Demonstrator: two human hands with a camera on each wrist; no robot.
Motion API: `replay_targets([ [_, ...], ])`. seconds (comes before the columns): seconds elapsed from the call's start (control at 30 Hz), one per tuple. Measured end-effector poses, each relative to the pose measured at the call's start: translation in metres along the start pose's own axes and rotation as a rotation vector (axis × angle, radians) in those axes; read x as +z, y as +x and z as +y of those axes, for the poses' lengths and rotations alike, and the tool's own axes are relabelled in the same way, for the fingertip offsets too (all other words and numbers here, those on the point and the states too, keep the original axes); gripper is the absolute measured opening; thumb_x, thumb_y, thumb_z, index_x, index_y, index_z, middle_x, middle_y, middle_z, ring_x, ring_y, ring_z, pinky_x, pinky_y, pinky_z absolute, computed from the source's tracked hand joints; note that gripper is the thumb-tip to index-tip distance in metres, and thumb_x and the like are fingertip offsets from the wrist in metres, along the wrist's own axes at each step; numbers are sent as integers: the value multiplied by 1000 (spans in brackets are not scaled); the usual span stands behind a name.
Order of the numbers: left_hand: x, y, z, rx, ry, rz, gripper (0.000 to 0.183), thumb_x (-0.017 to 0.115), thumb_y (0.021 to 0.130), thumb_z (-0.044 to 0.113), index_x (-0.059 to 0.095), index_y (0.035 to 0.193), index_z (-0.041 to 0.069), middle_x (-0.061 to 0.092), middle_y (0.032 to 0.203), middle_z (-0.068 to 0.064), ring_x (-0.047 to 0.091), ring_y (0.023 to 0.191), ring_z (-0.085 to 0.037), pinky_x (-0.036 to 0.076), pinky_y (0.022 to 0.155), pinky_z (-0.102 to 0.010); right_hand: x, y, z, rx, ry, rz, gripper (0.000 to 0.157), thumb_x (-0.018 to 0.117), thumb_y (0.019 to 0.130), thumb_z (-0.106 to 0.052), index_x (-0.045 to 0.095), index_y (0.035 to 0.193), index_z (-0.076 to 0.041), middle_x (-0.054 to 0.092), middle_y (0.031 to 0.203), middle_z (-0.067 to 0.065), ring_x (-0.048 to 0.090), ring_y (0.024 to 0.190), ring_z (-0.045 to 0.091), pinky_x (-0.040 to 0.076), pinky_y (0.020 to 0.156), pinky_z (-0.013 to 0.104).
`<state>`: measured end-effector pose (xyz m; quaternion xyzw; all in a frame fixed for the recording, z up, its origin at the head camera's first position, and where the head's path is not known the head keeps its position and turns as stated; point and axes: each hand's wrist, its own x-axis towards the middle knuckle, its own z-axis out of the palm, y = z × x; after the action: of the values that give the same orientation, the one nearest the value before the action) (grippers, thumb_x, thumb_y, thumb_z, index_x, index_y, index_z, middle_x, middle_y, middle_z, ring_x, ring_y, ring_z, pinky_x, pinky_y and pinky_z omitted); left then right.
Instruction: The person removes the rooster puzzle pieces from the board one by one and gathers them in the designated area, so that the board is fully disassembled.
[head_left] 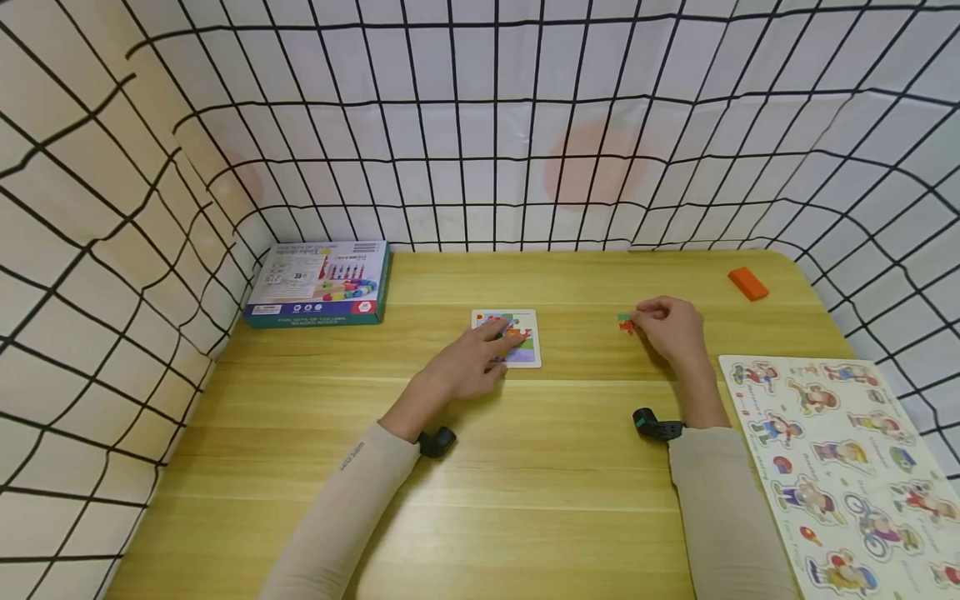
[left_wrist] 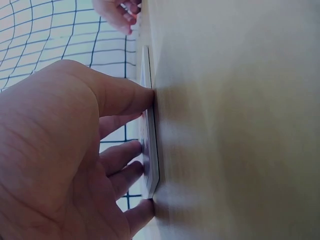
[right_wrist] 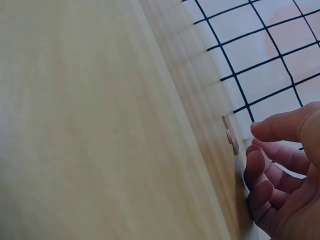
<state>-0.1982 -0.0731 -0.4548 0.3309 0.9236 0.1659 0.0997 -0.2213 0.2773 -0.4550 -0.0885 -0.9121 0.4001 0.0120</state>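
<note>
A small jigsaw puzzle board with a white rim and a colourful picture lies on the table. My left hand spreads its fingers over it, partly hiding the picture. In the left wrist view, the thumb touches the near edge of the board, and the little finger rests beside its corner. Further right is a small red and green puzzle piece, seen edge-on low at the tabletop in the right wrist view. My right hand has its loosely bent fingertips right at the piece's edge, with thumb and index apart.
A boxed bead toy set sits at the back left. An orange block lies at the back right. On the right side is a large picture board with cartoon children. Black wire mesh surrounds the wooden table.
</note>
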Motion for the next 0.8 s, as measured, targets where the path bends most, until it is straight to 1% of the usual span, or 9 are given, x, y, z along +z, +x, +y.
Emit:
replay_targets([
  [0.1,1,-1,-2,1,11,-1,55,51,108,27,36,162,23,22,172,-11,21,159,-31,25,128,-48,2,0,-1,-15,16,11,35,64,101,-30,71,123,-4,66,108,14,61,97,26,48,83,33],
  [0.2,0,-2,-3,-8,19,-2,57,51,108,29,35,162,24,22,172,-11,22,159,-31,26,128,-48,4,1,-4,-51,31,18,35,64,101,-31,71,122,-5,67,108,14,62,94,23,49,82,30],
  [0.37,-2,-7,-3,-38,26,9,58,53,107,33,36,162,27,23,172,-10,26,157,-34,29,127,-48,12,2,-14,-125,59,-24,34,63,102,-31,70,123,-5,68,112,14,63,95,23,50,82,27],
  [0.47,-2,-10,-3,-57,45,21,57,53,107,35,37,161,29,22,172,-9,26,158,-33,29,127,-48,21,1,-21,-154,74,-53,33,63,103,-30,69,124,-5,68,114,15,60,98,25,50,84,30],
  [0.63,-2,-16,-5,-77,67,37,56,53,107,34,39,161,27,23,172,-12,25,158,-33,27,128,-47,42,-1,-34,-191,97,-92,31,64,103,-27,70,123,-4,69,114,16,62,101,29,50,89,37],
  [0.8,-2,-20,-7,-92,50,34,55,52,108,36,39,161,26,20,172,-12,22,159,-33,26,128,-48,61,0,-48,-215,117,-115,29,66,101,-25,71,121,-5,71,113,15,64,99,29,51,88,37],
])
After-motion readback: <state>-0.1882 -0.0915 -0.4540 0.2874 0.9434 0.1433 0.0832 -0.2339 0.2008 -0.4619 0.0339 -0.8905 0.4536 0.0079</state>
